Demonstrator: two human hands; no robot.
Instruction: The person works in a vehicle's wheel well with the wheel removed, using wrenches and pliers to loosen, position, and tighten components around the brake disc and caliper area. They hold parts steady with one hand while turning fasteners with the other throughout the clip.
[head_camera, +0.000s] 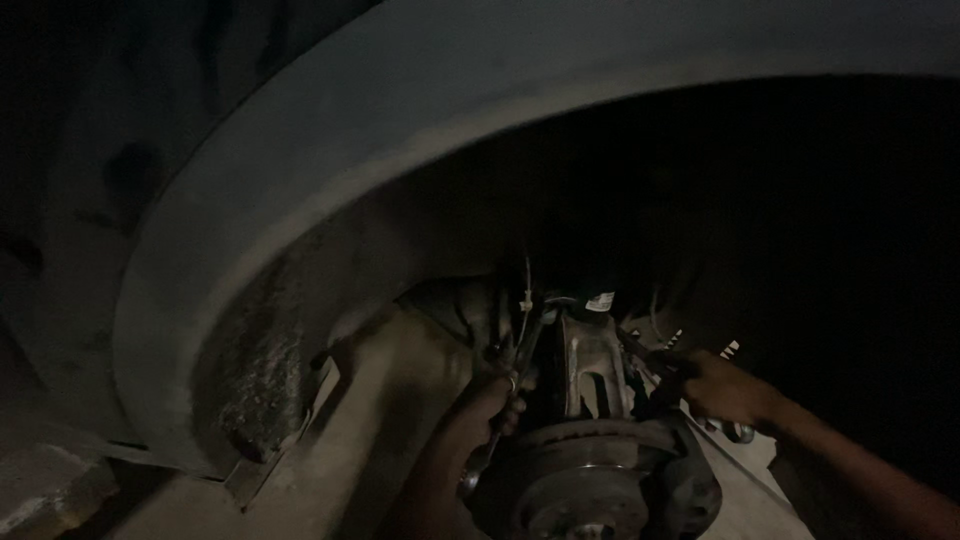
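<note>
Gripping a wrench behind the brake disc, the left hand is curled tight round its shaft; the right hand clamps another tool beside the knuckle (dim here). Either tool could slip off its fastener, I judge, and skin knuckles on the disc.

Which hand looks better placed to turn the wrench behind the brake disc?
Probably the left hand: it grips the wrench beside the brake disc. The right hand grips another tool by the knuckle.
</note>
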